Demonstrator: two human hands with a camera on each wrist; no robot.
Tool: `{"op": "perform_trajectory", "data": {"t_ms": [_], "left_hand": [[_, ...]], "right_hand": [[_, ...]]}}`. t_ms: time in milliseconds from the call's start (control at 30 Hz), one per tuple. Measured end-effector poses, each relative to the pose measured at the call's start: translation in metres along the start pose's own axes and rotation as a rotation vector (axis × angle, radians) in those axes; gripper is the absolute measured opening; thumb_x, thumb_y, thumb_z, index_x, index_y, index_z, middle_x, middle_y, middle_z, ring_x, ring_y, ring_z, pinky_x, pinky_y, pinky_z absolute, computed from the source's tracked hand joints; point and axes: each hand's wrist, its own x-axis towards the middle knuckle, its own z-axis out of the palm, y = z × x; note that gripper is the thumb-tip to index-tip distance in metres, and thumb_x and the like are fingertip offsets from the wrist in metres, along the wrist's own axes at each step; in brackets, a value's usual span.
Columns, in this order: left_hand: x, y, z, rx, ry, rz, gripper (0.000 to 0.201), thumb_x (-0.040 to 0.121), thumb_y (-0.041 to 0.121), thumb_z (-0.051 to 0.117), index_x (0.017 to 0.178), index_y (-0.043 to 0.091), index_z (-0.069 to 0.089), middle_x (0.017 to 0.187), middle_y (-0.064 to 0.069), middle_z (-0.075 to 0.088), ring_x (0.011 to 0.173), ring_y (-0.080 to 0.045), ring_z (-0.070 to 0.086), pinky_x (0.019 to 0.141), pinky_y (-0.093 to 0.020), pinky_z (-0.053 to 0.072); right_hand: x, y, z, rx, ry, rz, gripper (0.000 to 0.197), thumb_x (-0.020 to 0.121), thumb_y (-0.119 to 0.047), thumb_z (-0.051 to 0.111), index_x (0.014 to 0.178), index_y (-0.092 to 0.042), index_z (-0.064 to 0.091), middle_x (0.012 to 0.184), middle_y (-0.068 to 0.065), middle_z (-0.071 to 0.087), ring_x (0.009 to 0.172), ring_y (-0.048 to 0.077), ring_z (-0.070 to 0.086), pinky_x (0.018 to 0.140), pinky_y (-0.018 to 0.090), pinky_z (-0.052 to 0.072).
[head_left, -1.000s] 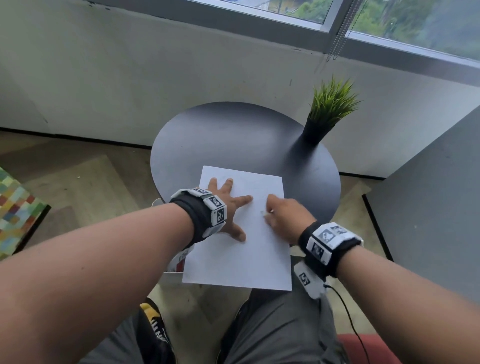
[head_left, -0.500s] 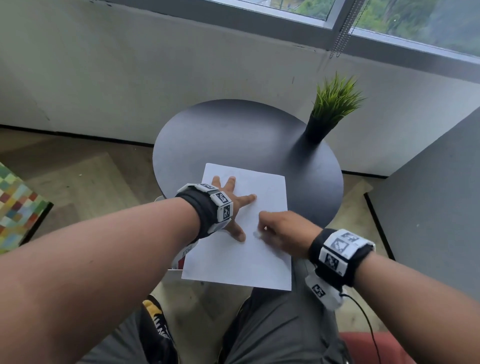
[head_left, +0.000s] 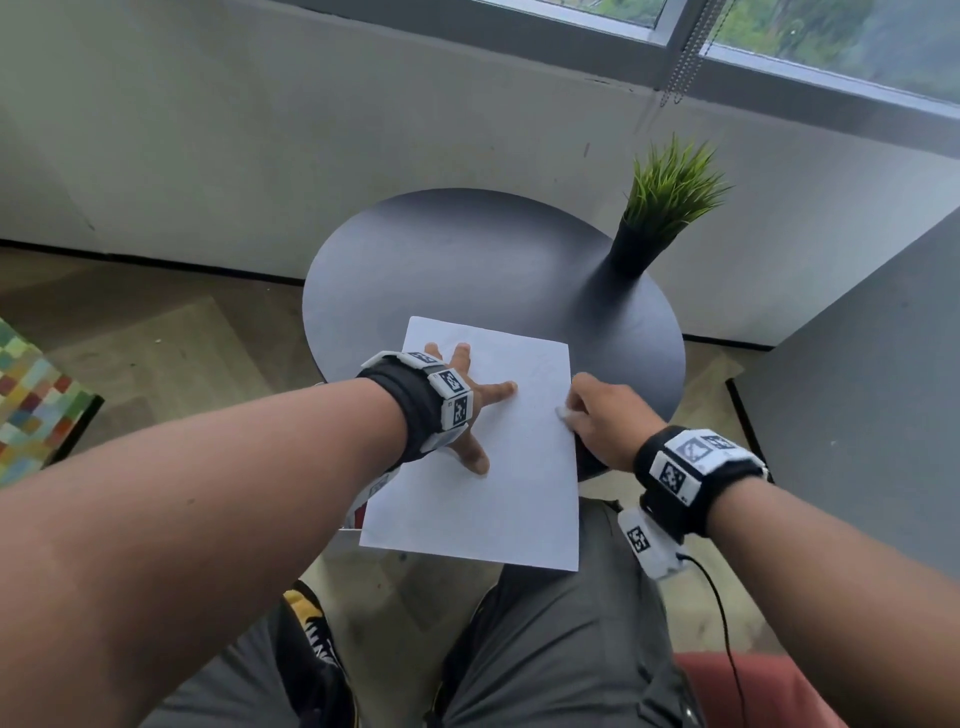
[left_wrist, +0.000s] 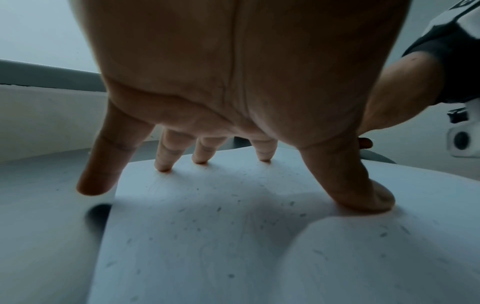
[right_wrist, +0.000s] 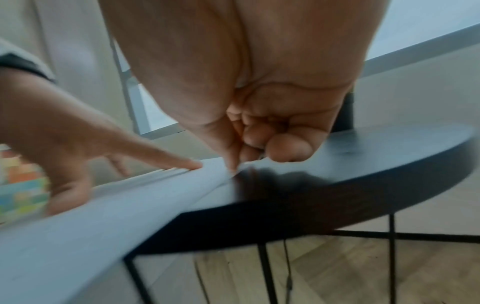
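Observation:
A white sheet of paper (head_left: 493, 509) lies on the round black table (head_left: 467, 260), its near part overhanging the table's edge. My left hand (head_left: 480, 410) presses on the sheet's left half with fingers spread and straight; in the left wrist view the left hand (left_wrist: 233, 131) stands on its fingertips on the paper (left_wrist: 233, 236), which carries small dark specks. My right hand (head_left: 569, 410) is at the sheet's right edge, fingers curled, pinching a small white piece like an eraser (head_left: 563, 413). The blurred right wrist view shows the right hand (right_wrist: 241, 162) touching the paper (right_wrist: 103, 216).
A potted green plant (head_left: 670, 187) stands at the table's far right. A grey panel (head_left: 857, 389) rises to the right, a wall under a window behind. A colourful patchwork object (head_left: 31, 405) lies on the floor at left. Thin black table legs (right_wrist: 265, 267) show below.
My right hand has slid from the middle of the sheet to its right edge. The left hand has stayed pressed on the paper.

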Motion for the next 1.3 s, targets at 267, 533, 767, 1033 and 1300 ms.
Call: {"op": "perform_trajectory", "data": {"t_ms": [267, 533, 767, 1033, 1300], "left_hand": [[-0.007, -0.001, 0.001, -0.016, 0.026, -0.005, 0.114, 0.062, 0.088, 0.065, 0.15, 0.062, -0.004, 0.167, -0.011, -0.012, 0.148, -0.052, -0.002, 0.113, -0.07, 0.024], [-0.026, -0.007, -0.022, -0.003, 0.092, 0.062, 0.063, 0.091, 0.069, 0.053, 0.148, 0.047, 0.04, 0.142, 0.0, 0.043, 0.134, -0.028, 0.041, 0.098, -0.041, 0.039], [-0.013, -0.036, -0.011, -0.045, 0.103, 0.149, 0.084, 0.081, 0.053, 0.076, 0.152, 0.048, 0.032, 0.164, 0.004, 0.02, 0.15, -0.025, 0.02, 0.115, -0.048, 0.033], [-0.009, -0.04, -0.004, 0.093, 0.204, 0.142, 0.099, 0.066, 0.09, 0.058, 0.152, 0.054, 0.024, 0.149, 0.003, 0.03, 0.134, -0.026, 0.03, 0.105, -0.044, 0.033], [-0.006, -0.039, 0.0, 0.119, 0.231, 0.172, 0.105, 0.059, 0.091, 0.062, 0.15, 0.052, 0.027, 0.137, -0.004, 0.035, 0.131, -0.03, 0.034, 0.098, -0.044, 0.037]], "right_hand": [[-0.015, -0.028, 0.019, -0.033, -0.118, -0.188, 0.019, 0.093, -0.04, 0.052, 0.096, -0.022, 0.048, 0.095, 0.003, 0.063, 0.084, 0.027, 0.057, 0.073, 0.037, 0.051], [0.022, 0.003, -0.005, -0.058, -0.039, 0.052, 0.019, 0.095, -0.039, 0.048, 0.095, -0.02, 0.045, 0.095, 0.007, 0.061, 0.084, 0.03, 0.057, 0.074, 0.039, 0.051], [0.037, -0.003, -0.007, -0.116, -0.012, -0.079, 0.014, 0.096, -0.038, 0.047, 0.097, -0.024, 0.048, 0.1, 0.004, 0.059, 0.089, 0.026, 0.052, 0.077, 0.039, 0.048], [0.034, -0.042, 0.005, -0.103, -0.038, -0.123, 0.019, 0.094, -0.035, 0.047, 0.097, -0.017, 0.047, 0.097, 0.009, 0.063, 0.087, 0.032, 0.057, 0.075, 0.038, 0.05], [0.045, -0.045, 0.005, -0.035, -0.065, -0.109, 0.012, 0.09, -0.031, 0.055, 0.094, -0.02, 0.051, 0.094, 0.004, 0.063, 0.09, 0.03, 0.059, 0.073, 0.033, 0.047]]}}
